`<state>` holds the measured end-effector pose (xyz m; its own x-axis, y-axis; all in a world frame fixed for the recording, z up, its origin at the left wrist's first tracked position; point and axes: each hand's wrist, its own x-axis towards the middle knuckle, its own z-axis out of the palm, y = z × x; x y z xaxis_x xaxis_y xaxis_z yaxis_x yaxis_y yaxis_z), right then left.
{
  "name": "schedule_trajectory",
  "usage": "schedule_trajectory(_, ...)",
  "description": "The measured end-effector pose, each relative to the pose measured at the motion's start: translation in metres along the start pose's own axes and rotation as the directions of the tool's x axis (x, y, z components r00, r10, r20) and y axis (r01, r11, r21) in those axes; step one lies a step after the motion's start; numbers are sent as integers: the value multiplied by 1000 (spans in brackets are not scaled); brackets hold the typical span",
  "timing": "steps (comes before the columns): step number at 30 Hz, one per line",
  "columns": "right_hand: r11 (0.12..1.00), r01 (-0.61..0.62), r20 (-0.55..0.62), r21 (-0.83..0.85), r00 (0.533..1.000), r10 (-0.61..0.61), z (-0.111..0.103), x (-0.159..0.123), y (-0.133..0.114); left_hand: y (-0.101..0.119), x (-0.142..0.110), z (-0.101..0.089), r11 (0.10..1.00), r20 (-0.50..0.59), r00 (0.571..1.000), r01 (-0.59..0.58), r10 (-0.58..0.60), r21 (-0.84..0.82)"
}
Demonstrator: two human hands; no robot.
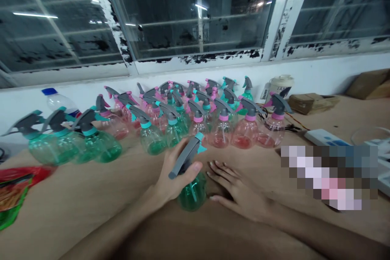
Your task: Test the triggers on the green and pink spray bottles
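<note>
In the head view, my left hand (174,174) is wrapped round the neck of a green spray bottle (192,195), just under its grey and teal trigger head. The bottle leans slightly, and its neck is hidden by my fingers and thumb. To the right of it, my right hand (234,189) rests palm down near the tabletop with its fingers spread and nothing in them. Beyond both hands stand several more spray bottles, among them a pink one (244,136) and a green one (152,140), each with a grey trigger head.
Three green spray bottles (106,146) cluster at the left, before a clear bottle with a blue cap (59,101). A red and green packet (15,195) lies at the left edge. Cardboard boxes (310,103), a white tub (280,85) and a white device (326,138) are at the right.
</note>
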<state>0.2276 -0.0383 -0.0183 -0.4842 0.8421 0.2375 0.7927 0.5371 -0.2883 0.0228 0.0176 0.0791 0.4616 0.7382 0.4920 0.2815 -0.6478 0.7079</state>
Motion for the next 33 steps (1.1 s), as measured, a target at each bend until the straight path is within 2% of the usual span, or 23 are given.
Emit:
schedule_trajectory(3,1000,3,-5,-3,1000,-3,1,0,0,3,-1,-5,999,48,998,-26,27,-18)
schedule_trajectory(7,1000,-2,-11,-7,1000,2,1,0,0,4,-5,-14,999,110,993,37,-37,4)
schedule_trajectory(16,1000,16,-18,25,1000,-15,1,1,0,-2,-29,-19,971,147,974,144,-173,190)
schedule_trajectory(23,999,-6,-5,42,1000,6,-1,1,0,-3,-37,-27,961,107,967,210,-231,180)
schedule_trajectory(26,999,-12,-10,51,1000,12,-2,1,0,-4,-38,-41,950,80,969,211,-235,230)
schedule_trajectory(29,999,-25,-13,48,1000,25,-1,0,-1,-3,-39,-63,909,32,966,229,-255,348)
schedule_trajectory(33,999,-38,11,7,999,38,4,-3,0,-4,-48,-98,842,-130,940,342,-317,417)
